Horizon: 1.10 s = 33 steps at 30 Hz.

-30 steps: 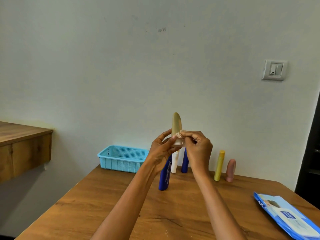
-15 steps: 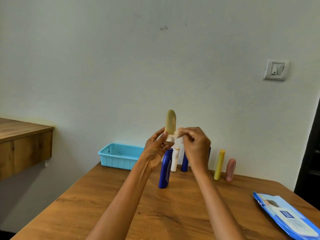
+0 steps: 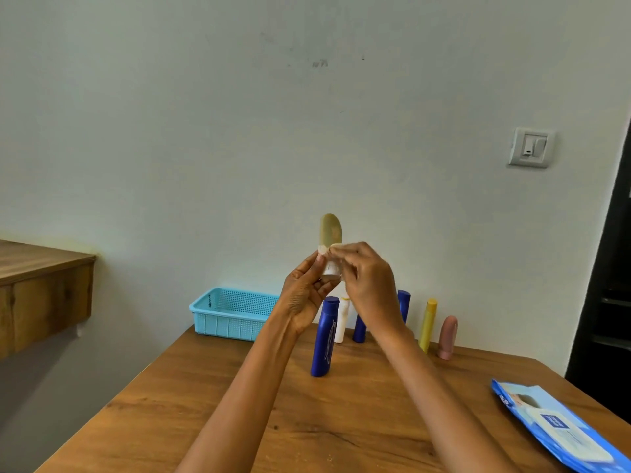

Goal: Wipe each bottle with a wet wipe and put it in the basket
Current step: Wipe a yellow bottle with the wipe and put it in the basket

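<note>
The left hand (image 3: 305, 295) is gripping an olive bottle (image 3: 330, 230) by its white cap end, holding it upright in the air above the table (image 3: 205, 397). The right hand (image 3: 370, 285) is pinching a wipe (image 3: 328, 249) against the bottle's lower body. The basket (image 3: 229, 314) is sitting at the table's far left corner, with the other bottles (image 3: 427, 325) standing along the far edge and the wipe pack (image 3: 560, 428) lying at the right edge.

Wooden table (image 3: 211, 397). Wall switch (image 3: 530, 147) mounted at right. Wooden ledge (image 3: 37, 268) at left. Dark doorway (image 3: 611, 302) at far right.
</note>
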{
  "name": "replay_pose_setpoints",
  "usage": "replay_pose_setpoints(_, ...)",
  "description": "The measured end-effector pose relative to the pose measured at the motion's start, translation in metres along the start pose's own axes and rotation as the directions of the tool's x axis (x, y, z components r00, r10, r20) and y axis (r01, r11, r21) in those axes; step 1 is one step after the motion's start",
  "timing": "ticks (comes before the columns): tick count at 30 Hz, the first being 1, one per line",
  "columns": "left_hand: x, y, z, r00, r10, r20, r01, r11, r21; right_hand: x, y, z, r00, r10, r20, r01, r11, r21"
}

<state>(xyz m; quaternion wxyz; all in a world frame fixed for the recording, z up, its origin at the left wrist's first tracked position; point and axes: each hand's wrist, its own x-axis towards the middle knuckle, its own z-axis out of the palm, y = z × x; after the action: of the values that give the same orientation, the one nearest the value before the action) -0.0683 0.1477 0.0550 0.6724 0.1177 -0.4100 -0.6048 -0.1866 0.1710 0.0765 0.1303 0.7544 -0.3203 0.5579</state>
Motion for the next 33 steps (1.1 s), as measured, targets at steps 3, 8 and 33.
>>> replay_pose_setpoints(3,0.000,0.002,0.002,1.000,-0.008,0.012,0.008,1.000,0.003,0.035,0.000,-0.005,1.000,-0.010,0.005,0.010,0.994,-0.108)
replay_pose_setpoints(8,-0.001,0.007,0.000,1.000,-0.019,0.002,0.019,1.000,0.009,0.065,-0.001,-0.005,0.995,0.090,-0.045,-0.095,0.988,-0.120)
replay_pose_setpoints(33,0.000,0.005,-0.009,0.996,-0.001,-0.086,-0.005,0.998,-0.070,0.033,-0.013,0.006,0.948,0.238,0.209,-0.213,0.968,-0.135)
